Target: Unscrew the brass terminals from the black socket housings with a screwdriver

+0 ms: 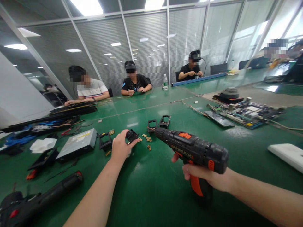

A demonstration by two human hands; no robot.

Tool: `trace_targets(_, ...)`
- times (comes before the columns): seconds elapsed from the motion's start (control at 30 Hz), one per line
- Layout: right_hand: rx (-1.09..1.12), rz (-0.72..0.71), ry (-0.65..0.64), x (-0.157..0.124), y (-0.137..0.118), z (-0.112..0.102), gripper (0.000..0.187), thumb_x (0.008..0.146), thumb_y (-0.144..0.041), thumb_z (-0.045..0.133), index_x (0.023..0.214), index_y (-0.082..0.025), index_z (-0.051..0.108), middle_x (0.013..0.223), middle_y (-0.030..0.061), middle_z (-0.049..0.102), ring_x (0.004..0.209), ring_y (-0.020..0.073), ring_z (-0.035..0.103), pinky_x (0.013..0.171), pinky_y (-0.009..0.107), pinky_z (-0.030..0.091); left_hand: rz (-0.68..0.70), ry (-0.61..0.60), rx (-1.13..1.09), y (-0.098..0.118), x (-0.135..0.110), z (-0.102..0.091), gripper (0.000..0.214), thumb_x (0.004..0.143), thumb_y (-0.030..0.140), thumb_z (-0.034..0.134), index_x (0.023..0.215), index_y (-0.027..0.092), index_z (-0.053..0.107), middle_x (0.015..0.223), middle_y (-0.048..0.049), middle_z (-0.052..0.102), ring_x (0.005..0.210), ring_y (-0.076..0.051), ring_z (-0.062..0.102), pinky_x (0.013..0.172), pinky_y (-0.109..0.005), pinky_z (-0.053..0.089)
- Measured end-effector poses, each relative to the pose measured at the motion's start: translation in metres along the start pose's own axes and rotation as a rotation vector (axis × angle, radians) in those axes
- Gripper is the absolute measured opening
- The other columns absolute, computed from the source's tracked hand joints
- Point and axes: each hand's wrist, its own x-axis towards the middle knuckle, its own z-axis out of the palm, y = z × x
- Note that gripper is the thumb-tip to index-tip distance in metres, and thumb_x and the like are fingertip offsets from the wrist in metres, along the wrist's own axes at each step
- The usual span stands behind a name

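Observation:
My right hand [205, 176] is wrapped round the grip of a black and orange cordless drill [191, 148], its chuck pointing left and away from me. Between the thumb and fingers of my left hand [120, 146] is a small black plastic part [132, 136], held just above the table. Several small brass pieces [148, 138] lie scattered right of that hand. Two black open frames [165, 121] stand beyond the drill's tip, which overlaps the nearer one in view; whether it touches cannot be made out. Another black frame [105, 141] sits left of my left hand.
On the green table [146, 195] a silver disc drive [78, 144] lies to the left, with a black and red power tool [42, 197] nearer me. Circuit boards [251, 112] and a white slab [286, 154] are on the right. Several people sit across, near a water bottle [165, 82].

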Motion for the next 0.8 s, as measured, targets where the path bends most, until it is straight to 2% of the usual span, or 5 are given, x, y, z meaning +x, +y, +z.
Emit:
trace_targets(0.1,0.016,-0.057,0.079,-0.008,0.007,-0.001,0.034,0.087,-0.037,0.060,0.114,-0.017,0.057,0.087,0.0045,0.063,0.072,0.0143,0.062,0.071,0.030,0.053,0.017,-0.026,-0.088,-0.001,-0.003,0.004,0.053,0.069,0.053,0.073,0.108,0.023,0.054,0.098,-0.0070,0.065,0.091,-0.027,0.063,0.082,-0.038,0.047)
trace_targets(0.2,0.055,-0.074,0.096,-0.013,0.013,-0.003,0.035,0.089,-0.036,0.059,0.118,-0.018,0.053,0.078,0.0028,0.062,0.072,0.0154,0.062,0.070,0.029,0.052,-0.031,0.046,-0.124,0.000,-0.007,0.009,0.056,0.071,0.053,0.072,0.112,0.021,0.050,0.099,-0.0073,0.064,0.088,-0.026,0.064,0.079,-0.037,0.048)
trace_targets(0.4,0.068,-0.057,0.130,-0.011,0.007,-0.007,0.032,0.088,-0.035,0.059,0.112,-0.015,0.057,0.075,0.0034,0.063,0.071,0.0160,0.061,0.068,0.029,0.050,0.054,0.005,-0.068,0.004,-0.007,0.010,0.053,0.069,0.054,0.072,0.107,0.022,0.053,0.098,-0.0074,0.065,0.092,-0.027,0.063,0.081,-0.038,0.047)
trace_targets(0.63,0.101,-0.017,0.138,-0.011,0.004,-0.011,0.028,0.086,-0.034,0.059,0.106,-0.016,0.059,0.076,0.0026,0.062,0.072,0.0164,0.061,0.068,0.028,0.049,-0.161,-0.038,-0.155,0.002,-0.009,0.014,0.051,0.070,0.057,0.070,0.105,0.024,0.053,0.089,-0.0027,0.065,0.080,-0.024,0.064,0.072,-0.033,0.047)
trace_targets(0.8,0.090,0.042,0.159,-0.008,0.006,-0.013,0.031,0.085,-0.038,0.058,0.107,-0.016,0.060,0.077,0.0040,0.063,0.070,0.0172,0.059,0.064,0.028,0.048,-0.283,0.011,-0.418,-0.016,-0.011,0.026,0.048,0.078,0.061,0.059,0.103,0.021,0.055,0.084,-0.0032,0.063,0.079,-0.022,0.063,0.072,-0.033,0.049)
